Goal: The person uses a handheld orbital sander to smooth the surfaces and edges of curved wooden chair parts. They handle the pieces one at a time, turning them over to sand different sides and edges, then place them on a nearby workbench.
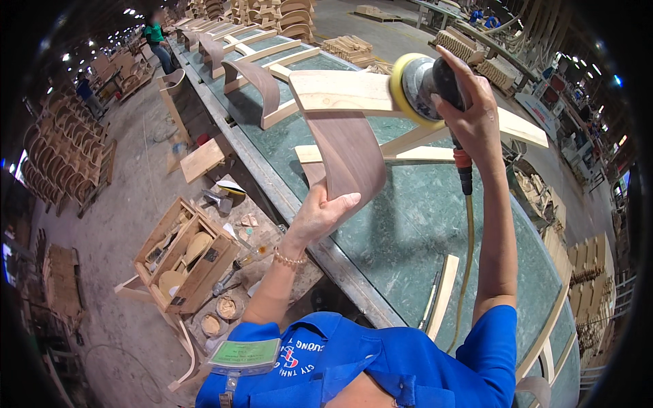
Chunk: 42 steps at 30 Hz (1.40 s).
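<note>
The left hand (320,214) has its fingers shut on the low edge of the brown panel (350,149), thumb on its face. The panel is over the green worktop (422,224) and curves down toward the person from a pale bar (347,90), whose long way runs left to right. The right hand (478,115) curls its fingers round a sander (425,88) at the bar. The blue shirt (422,350) has white letters; the green badge (245,353) has small print.

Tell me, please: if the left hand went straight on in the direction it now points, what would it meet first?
The left hand would meet the brown curved panel at once, since it is holding that panel. What comes beyond it is hard to judge, because depth is unclear here.
</note>
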Each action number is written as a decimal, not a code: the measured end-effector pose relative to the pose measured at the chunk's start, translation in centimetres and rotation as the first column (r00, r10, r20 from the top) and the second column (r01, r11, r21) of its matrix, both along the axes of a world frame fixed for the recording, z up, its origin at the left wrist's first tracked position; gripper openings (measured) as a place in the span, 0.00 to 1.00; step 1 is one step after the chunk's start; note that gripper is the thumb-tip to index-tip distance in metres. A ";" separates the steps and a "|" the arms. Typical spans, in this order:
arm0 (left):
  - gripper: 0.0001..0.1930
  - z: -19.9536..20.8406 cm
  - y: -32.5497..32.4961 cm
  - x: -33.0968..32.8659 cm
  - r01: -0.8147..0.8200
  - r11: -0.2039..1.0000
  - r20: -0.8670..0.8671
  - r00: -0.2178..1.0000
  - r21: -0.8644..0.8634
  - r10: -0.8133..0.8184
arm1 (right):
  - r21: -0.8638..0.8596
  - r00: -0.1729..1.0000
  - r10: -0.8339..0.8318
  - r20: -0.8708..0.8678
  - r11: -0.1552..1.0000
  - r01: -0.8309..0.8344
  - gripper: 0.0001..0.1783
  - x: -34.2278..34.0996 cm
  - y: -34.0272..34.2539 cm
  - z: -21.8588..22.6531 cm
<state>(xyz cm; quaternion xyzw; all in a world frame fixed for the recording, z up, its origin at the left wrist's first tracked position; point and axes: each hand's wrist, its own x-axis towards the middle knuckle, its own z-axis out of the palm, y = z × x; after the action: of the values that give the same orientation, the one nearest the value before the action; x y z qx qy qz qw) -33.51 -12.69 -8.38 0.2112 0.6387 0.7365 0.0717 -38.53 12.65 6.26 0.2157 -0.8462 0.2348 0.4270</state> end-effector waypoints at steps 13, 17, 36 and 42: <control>0.23 -1.0 1.2 3.1 -0.035 0.997 0.018 0.999 -0.064 0.037 | 0.239 0.936 0.317 0.156 0.907 -0.347 0.30 0.5 -13.4 5.2; 0.21 -1.0 0.5 2.6 0.006 0.998 0.040 0.999 -0.056 -0.004 | 0.200 0.903 0.398 0.163 0.883 -0.425 0.32 0.6 -11.9 3.2; 0.18 -1.9 1.8 4.2 -0.024 0.997 -0.032 0.999 -0.075 0.022 | 0.379 0.940 0.097 0.326 0.898 -0.224 0.42 7.9 -2.7 2.2; 0.23 -2.1 1.6 5.3 0.013 0.995 0.079 0.997 -0.104 -0.005 | 0.304 0.963 0.035 0.266 0.945 -0.119 0.43 8.2 1.4 1.6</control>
<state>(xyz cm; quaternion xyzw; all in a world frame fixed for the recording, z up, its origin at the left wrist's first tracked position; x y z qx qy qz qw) -28.20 -11.05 -10.49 0.1809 0.6719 0.7096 0.1109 -30.30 14.07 7.89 0.2825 -0.9119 0.1382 0.2638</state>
